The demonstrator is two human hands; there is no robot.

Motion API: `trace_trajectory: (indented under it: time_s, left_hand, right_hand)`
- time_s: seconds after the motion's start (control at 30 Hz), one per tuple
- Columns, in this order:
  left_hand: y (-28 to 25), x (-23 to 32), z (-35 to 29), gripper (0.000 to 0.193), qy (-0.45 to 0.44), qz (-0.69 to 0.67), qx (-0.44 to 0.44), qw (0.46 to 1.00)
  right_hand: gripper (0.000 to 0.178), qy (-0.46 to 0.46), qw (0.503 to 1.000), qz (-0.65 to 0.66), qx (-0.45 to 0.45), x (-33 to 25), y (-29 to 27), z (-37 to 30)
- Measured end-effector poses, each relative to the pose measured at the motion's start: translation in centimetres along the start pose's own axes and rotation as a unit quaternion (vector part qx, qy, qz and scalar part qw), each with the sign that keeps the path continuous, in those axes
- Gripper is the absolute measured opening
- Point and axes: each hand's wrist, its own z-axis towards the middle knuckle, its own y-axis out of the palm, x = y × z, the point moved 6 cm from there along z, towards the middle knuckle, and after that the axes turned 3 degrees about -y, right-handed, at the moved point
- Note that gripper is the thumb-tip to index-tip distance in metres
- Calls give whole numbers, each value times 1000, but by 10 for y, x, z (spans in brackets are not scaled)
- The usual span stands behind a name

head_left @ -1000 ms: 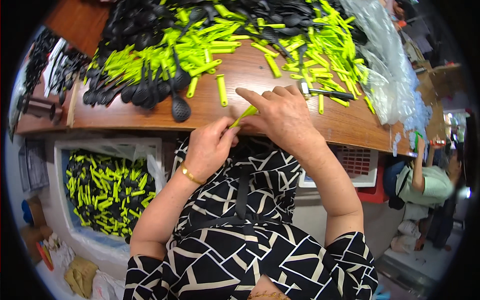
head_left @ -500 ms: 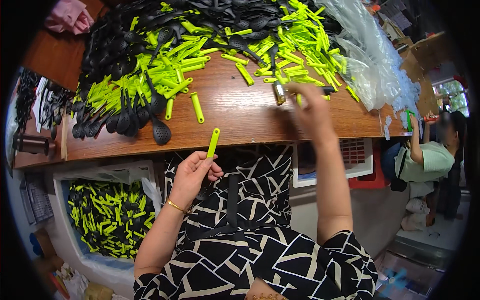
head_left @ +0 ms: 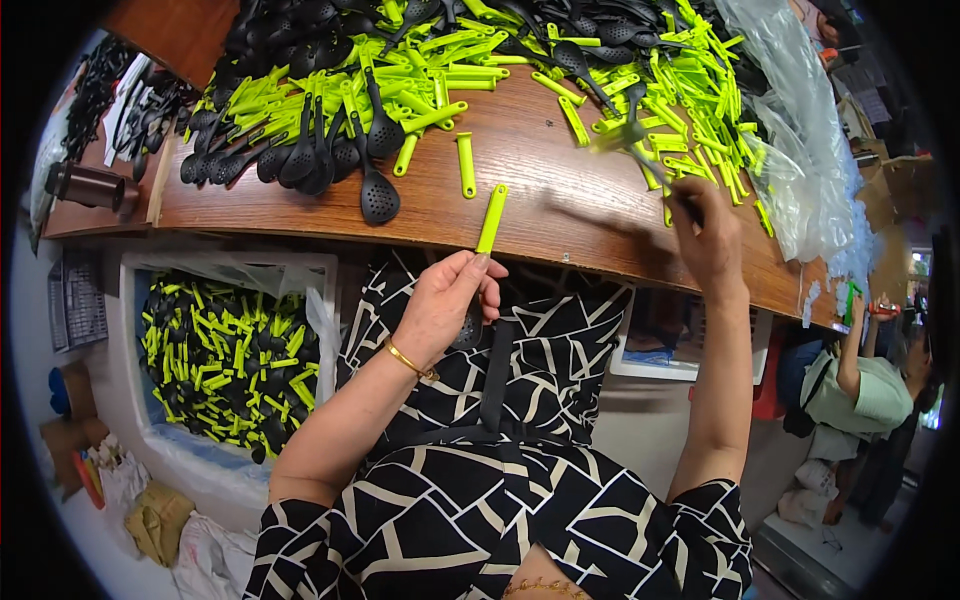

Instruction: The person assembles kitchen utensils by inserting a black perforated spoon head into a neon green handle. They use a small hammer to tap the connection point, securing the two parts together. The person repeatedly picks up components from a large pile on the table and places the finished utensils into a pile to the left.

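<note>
Near the table's front edge, my left hand (head_left: pixel 450 297) is closed round a skimmer with a lime-green handle (head_left: pixel 492 218) pointing up. Its dark perforated bowl (head_left: pixel 468 330) shows just below my fingers. Over the table to the right, my right hand (head_left: pixel 708 235) grips the dark handle of a hammer (head_left: pixel 650 165). Motion blurs the hammer's head, which is raised toward the left, close to the loose green handles (head_left: pixel 700 120). One single green handle (head_left: pixel 466 165) lies on the wood beyond my left hand, beside a black skimmer head (head_left: pixel 380 197).
Heaps of black spoons (head_left: pixel 300 50) and green handles cover the far side of the wooden table (head_left: pixel 300 215). A lined white crate (head_left: pixel 135 350) of green-handled utensils stands below left. Clear plastic sheeting (head_left: pixel 790 150) lies at right; another person (head_left: pixel 865 385) is beyond it.
The view has shifted, so the table sits higher and further right. The hammer in my right hand has swung, its head now pointing up and left. My left hand still holds the skimmer.
</note>
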Motion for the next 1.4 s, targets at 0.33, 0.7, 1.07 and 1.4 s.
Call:
trace_trajectory:
  time_s: [0.33,0.7,1.07,1.4]
  left_hand:
    - [5,-2,-7,25,-24,-46,9,999]
    - [2,-4,-8,36,-91,-287,-52,952]
    - [-20,9,-7,18,32,12,122,992]
    - [-22,14,-9,27,48,41,83,995]
  right_hand:
    - [50,-199,971,18,-127,-101,37,-14]
    - [51,-123,981,1,-150,-89,48,-11]
    - [60,-160,979,119,-49,-113,37,-9]
    - [47,-5,980,-60,-187,-56,38,-2]
